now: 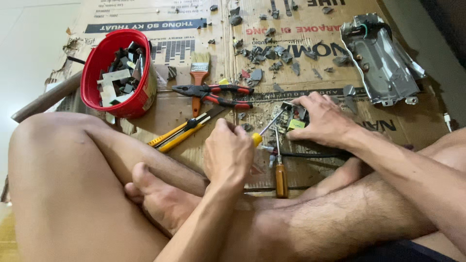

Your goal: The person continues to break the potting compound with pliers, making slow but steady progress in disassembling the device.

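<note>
I see my left hand [228,153] closed on a yellow-handled screwdriver [268,128] slanting far-right into the small circuit board [291,116], which my right hand [323,121] pins to the cardboard [310,48].

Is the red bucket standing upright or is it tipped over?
Tipped. The red bucket leans with its open mouth turned toward the camera, so the grey and black scrap pieces inside show. It rests on the cardboard sheet.

Left hand [227,150] fisted, forearm rising from below. Right hand [323,119] palm-down, fingers spread and pressing. Legs crossed underneath.
</note>
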